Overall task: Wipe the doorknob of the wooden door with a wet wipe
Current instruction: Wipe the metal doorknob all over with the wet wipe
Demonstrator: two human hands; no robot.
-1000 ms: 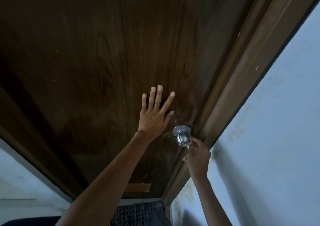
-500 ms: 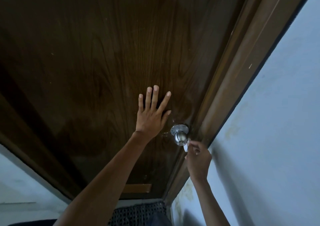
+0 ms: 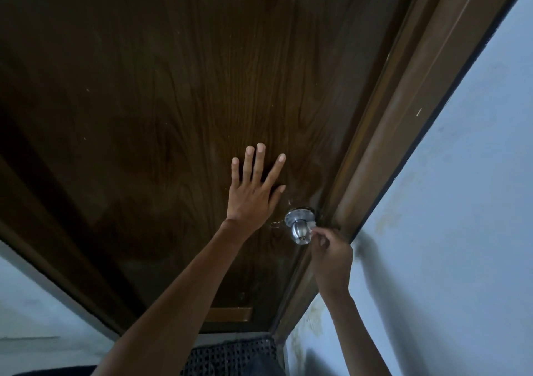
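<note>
A shiny metal doorknob (image 3: 300,230) sticks out near the right edge of the dark wooden door (image 3: 173,116). My left hand (image 3: 253,194) lies flat on the door panel just left of the knob, fingers straight and spread. My right hand (image 3: 331,254) pinches a small white wet wipe (image 3: 312,225) in its fingertips and holds it against the knob's right side, by its neck. Most of the wipe is hidden by my fingers.
The brown door frame (image 3: 403,133) runs along the door's right edge, with a pale blue wall (image 3: 461,231) beyond it. A dark woven mat (image 3: 230,355) lies on the floor at the door's foot. More pale wall (image 3: 34,303) shows at lower left.
My right hand has moved up from below the knob to its right side, the wipe now against the neck. My left hand has stayed flat on the door.
</note>
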